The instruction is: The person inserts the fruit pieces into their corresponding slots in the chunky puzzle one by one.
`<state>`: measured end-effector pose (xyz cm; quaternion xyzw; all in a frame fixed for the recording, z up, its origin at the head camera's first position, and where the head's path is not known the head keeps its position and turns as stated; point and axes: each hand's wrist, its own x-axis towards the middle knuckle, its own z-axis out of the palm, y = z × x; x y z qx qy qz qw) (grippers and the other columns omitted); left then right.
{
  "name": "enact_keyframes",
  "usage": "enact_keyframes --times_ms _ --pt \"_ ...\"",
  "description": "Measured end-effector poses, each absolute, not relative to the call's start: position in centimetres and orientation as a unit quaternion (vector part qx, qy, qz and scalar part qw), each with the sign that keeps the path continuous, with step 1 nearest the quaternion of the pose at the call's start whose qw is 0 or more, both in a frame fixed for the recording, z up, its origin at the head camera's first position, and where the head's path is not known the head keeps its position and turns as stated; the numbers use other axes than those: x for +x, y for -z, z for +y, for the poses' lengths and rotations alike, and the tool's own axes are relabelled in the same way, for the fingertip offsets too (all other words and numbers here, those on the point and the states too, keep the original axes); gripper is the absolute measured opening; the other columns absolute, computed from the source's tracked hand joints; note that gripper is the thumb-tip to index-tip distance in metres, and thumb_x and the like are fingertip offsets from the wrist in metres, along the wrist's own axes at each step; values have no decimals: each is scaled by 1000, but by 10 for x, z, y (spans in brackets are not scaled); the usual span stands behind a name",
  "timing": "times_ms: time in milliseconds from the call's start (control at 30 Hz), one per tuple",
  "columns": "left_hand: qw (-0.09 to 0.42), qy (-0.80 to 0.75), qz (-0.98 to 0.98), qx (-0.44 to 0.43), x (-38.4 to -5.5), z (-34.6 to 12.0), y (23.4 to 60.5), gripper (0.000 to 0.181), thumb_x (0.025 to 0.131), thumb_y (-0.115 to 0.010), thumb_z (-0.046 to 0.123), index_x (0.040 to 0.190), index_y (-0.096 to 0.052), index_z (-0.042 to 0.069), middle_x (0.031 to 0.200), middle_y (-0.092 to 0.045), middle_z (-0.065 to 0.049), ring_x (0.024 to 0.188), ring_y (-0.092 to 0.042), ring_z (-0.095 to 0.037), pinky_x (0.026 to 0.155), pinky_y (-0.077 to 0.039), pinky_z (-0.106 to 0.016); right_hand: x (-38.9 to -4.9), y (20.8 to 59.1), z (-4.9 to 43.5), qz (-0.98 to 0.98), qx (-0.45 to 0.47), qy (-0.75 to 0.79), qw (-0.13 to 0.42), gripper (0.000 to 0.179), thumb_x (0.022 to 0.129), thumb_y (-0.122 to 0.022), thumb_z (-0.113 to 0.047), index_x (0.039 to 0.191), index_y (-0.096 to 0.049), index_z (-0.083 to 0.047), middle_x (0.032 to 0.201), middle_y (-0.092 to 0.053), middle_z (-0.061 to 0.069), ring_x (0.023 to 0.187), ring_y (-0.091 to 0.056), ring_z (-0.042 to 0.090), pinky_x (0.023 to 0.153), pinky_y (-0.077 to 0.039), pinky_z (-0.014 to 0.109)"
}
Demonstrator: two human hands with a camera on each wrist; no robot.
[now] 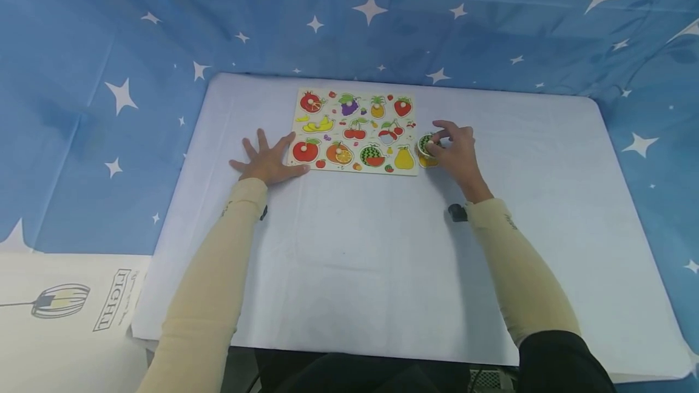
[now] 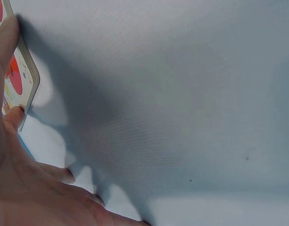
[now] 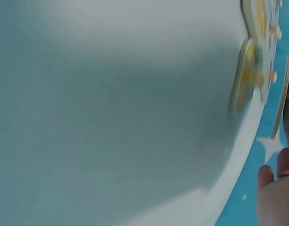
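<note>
A fruit puzzle board (image 1: 335,165) with colourful fruit pictures lies flat toward the back of the table. My left hand (image 1: 267,161) has its fingers spread at the board's left end, thumb and index finger touching its edge; the left wrist view shows these fingertips at the board's corner (image 2: 31,80). Just past the board's right end, my right hand (image 1: 459,153) pinches a round watermelon puzzle piece (image 1: 423,145). In the right wrist view this piece (image 3: 282,101) is seen edge-on, raised off the table. Partly hidden below it lies a yellow-orange puzzle piece (image 1: 428,162) beside the board.
A white cloth covers the table (image 1: 338,296). Behind it hangs a blue curtain with white stars (image 1: 371,8). At the lower left is a pale surface printed with a whisk drawing (image 1: 60,301). Small wooden knobs (image 3: 275,32) stand up from the board's pieces.
</note>
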<state>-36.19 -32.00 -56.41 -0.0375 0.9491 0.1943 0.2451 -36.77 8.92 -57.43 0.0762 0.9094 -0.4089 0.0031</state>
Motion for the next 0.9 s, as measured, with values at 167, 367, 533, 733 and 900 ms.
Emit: enact_keyframes --times_ms 167,367,533,733,900 --pt "248 -193 949 -38 -362 -320 562 103 93 -71 62 174 -14 33 174 20 -26 154 19 -60 107 1 -91 -375 575 67 912 46 408 12 45 100 -74 -6 143 -62 -4 129 -57 19 131 -34 37 110 -33 52" --pt "250 -193 948 -40 -363 -321 564 103 93 -70 63 174 -13 34 174 21 -25 154 19 -60 107 1 -91 -380 577 41 911 -7 413 14 45 98 -77 -5 140 -64 -3 107 -69 14 124 -39 35 115 -26 55" --pt "248 -193 948 -41 -364 -321 567 104 93 -71 64 174 -13 35 174 21 -25 154 20 -59 107 2 -91 -380 581 21 911 -55 409 7 45 95 -80 -5 137 -65 0 100 -73 14 116 -43 34 114 -22 57" --pt "247 -192 949 -42 -364 -320 567 104 92 -71 63 174 -13 35 174 21 -24 155 20 -59 108 2 -91 -377 586 2 912 -70 405 5 42 93 -83 -6 132 -68 -1 97 -74 10 116 -46 30 115 -21 56" --pt "246 -194 949 -43 -361 -320 561 103 93 -71 62 174 -13 34 175 21 -24 155 20 -58 109 1 -90 -375 590 -11 920 -69 385 14 37 93 -85 -6 126 -69 -2 99 -75 10 121 -48 29 117 -21 56"
